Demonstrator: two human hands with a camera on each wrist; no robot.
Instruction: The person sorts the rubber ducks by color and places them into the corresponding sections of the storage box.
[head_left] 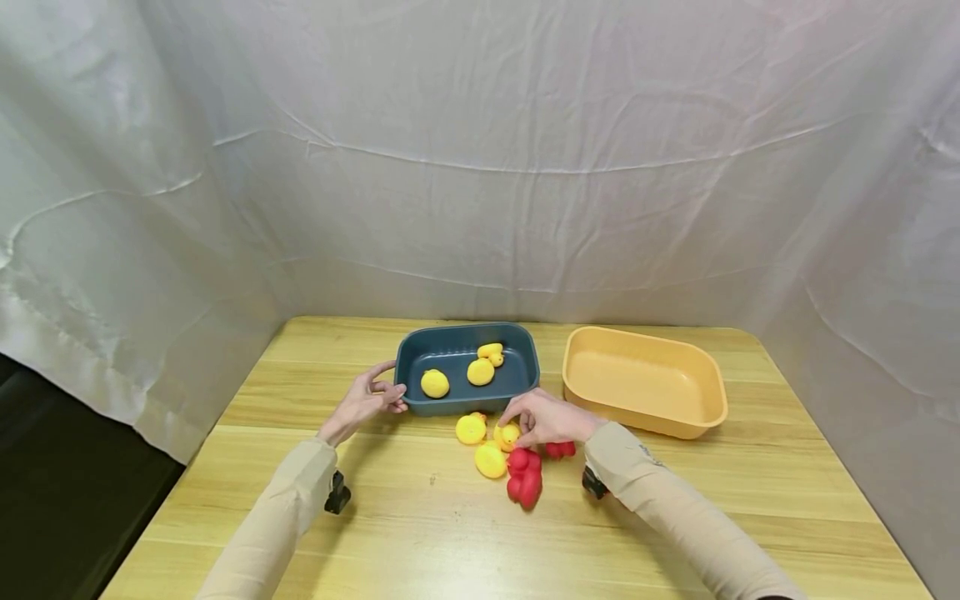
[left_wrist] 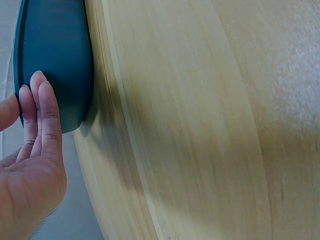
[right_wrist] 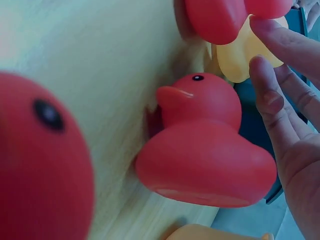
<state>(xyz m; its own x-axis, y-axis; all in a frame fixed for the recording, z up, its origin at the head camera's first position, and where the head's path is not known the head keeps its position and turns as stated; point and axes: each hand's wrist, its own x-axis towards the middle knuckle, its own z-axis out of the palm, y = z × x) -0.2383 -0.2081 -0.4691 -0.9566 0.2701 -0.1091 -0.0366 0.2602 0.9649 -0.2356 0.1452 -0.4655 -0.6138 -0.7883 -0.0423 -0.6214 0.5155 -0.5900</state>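
My left hand [head_left: 367,402] grips the left end of the dark blue basin [head_left: 465,407], thumb and fingers on either side of its rim, as the left wrist view also shows. Yellow rubber ducks, one of them a duck [head_left: 435,383] near the basin's left end, lie inside. Just in front of the basin, my right hand [head_left: 551,417] reaches over a yellow duck [head_left: 507,435], thumb and fingers apart around it. Two other yellow ducks [head_left: 491,460] lie beside it. Red rubber ducks [head_left: 524,481] sit under and near the right hand; one red duck [right_wrist: 205,150] fills the middle of the right wrist view.
An orange-yellow basin [head_left: 645,379] stands to the right of the blue one. Both basins are toward the back of the wooden table [head_left: 420,533]. A pale cloth [head_left: 480,208] hangs behind the table and along its sides.
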